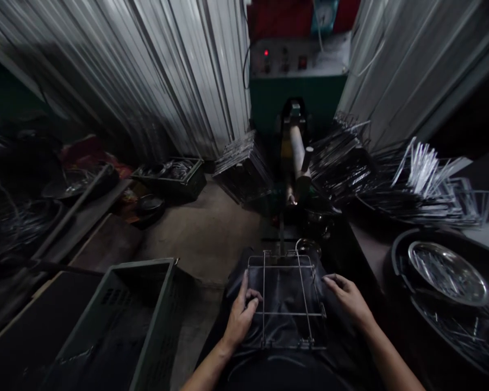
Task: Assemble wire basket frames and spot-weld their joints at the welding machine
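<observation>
A rectangular wire frame (283,313) with crossing bars lies over the dark apron on my lap. My left hand (242,312) is at its left side, index finger stretched upward along the edge and the other fingers curled near the left bar. At the upper right of the frame, my right hand (346,296) has thumb and fingertips pinched together, just outside the wire; anything between them is too small to make out. Beyond the frame stands a machine with a pale cylindrical arm (297,149) and a small bright spot at its tip.
A green plastic crate (140,263) stands at the left. Stacked wire frames (244,168) flank the machine, with loose wire parts (424,174) farther right. A black tub (399,255) at the right holds a metal bowl (448,273) of small rods.
</observation>
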### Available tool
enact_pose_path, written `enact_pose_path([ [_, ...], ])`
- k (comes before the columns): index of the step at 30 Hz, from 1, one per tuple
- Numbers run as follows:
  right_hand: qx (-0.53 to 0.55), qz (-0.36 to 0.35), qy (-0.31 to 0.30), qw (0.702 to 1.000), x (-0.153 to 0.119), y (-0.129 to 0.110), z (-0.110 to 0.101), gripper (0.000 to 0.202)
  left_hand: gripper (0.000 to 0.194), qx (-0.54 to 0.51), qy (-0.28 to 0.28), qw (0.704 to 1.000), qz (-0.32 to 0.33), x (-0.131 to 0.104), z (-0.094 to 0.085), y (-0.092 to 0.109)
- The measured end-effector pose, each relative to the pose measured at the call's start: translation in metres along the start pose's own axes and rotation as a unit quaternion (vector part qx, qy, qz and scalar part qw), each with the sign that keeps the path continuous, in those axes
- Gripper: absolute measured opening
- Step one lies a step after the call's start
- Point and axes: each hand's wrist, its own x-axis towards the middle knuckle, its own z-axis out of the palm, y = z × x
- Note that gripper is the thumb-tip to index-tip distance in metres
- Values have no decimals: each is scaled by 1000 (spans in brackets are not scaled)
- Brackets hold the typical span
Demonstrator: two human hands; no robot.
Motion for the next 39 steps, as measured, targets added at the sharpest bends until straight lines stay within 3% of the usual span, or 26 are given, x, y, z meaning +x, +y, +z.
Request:
enact_pose_path([
  [4,5,-90,121,989,53,-35,-29,43,71,2,-1,1000,7,5,4,-4],
  [8,-17,-189,243,951,140,-95,-47,46,68,-3,5,1000,20,12,8,-17],
  [11,-97,-158,332,925,204,-140,-53,48,66,-2,11,1000,29,17,11,-34],
  [15,-139,-128,367,911,255,-178,-55,47,66,16,27,999,32,28,11,-57],
  [20,-215,-121,378,892,261,-183,-60,28,67,27,6,1000,13,39,10,-66],
  [25,-285,-123,364,878,247,-181,-74,18,64,29,33,999,19,30,11,-52],
  [32,-347,-106,322,874,237,-203,-92,22,67,28,1,998,58,14,9,-31],
  [36,-375,-77,287,878,231,-212,-92,25,70,23,-19,998,47,16,6,-29],
  [39,-391,-78,261,879,227,-213,-93,28,78,37,-54,995,73,20,-6,-28],
])
